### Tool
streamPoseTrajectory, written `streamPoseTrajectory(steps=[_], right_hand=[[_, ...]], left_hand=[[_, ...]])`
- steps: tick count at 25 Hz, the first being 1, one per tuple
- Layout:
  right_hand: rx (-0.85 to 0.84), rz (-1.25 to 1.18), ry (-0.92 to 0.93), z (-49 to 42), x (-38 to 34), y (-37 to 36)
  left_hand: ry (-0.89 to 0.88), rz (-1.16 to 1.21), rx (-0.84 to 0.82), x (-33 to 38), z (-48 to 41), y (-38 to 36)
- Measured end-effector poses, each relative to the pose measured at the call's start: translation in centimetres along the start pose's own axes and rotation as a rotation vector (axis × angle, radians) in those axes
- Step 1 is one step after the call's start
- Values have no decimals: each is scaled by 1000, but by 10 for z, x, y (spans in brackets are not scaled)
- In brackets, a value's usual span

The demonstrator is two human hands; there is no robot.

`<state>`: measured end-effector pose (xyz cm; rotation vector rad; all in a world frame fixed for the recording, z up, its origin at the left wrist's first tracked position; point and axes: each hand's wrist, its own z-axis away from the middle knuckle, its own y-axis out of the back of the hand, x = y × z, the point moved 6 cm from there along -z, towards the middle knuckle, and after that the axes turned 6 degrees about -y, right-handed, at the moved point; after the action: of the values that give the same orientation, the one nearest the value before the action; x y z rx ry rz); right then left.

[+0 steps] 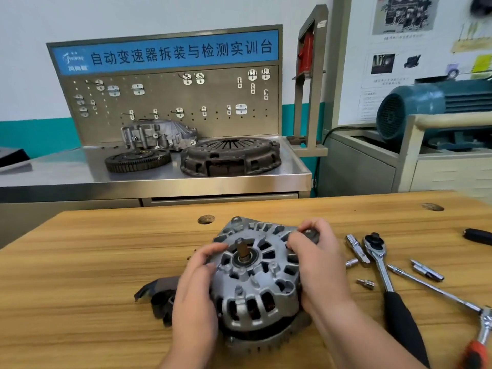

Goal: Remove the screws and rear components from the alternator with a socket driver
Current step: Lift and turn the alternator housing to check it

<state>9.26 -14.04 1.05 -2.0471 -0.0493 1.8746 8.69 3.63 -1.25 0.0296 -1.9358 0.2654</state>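
A grey cast alternator (255, 283) stands on the wooden table (93, 262) with its shaft (241, 249) pointing up toward me. My left hand (197, 294) grips its left side, fingers curled over the housing near the shaft. My right hand (319, 262) grips the right side, fingertips hooked over the rim by a mounting ear. A black plastic cover (157, 294) lies on the table just left of the alternator, partly hidden by my left hand. A ratchet with a black handle (383, 267) lies to the right.
Right of the alternator lie an extension bar (358, 249), small sockets (366, 283), an adapter (427, 270) and a long chrome driver with an orange grip (452, 299). A steel bench behind holds a clutch plate (231, 155) and flywheel (137, 161).
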Motion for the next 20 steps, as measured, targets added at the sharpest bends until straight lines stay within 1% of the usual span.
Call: streamPoseTrajectory(steps=[2,4,6,8,10,12,13,14,17,18,20], right_hand=[[18,23,32,-1,-1,0],[74,-65,-18,-1,9,8],[88,-93,-72,2,17,11],[101,-24,-73,3,21,12],[99,-9,-93,1,24,11],[49,-79,-149,-3,29,8],[23,-94,-174,-3,30,5],[5,-83,-183,-2,31,3],[25,10,-149,0,31,6],[38,40,-143,1,30,7],[48,82,-145,3,30,8]], left_hand=[[-14,-6,-2,1,-1,0],[-36,-43,-43,8,-3,-2],[-54,-196,-68,16,-8,-2],[-91,-270,-93,22,-11,-5],[-90,-336,-179,25,-13,-9],[-45,-447,-257,22,-17,-9],[-7,-440,-254,18,-20,-7],[27,-360,-214,11,-23,-3],[164,14,18,-15,-18,7],[190,81,56,-22,-14,6],[212,84,76,-33,-8,5]])
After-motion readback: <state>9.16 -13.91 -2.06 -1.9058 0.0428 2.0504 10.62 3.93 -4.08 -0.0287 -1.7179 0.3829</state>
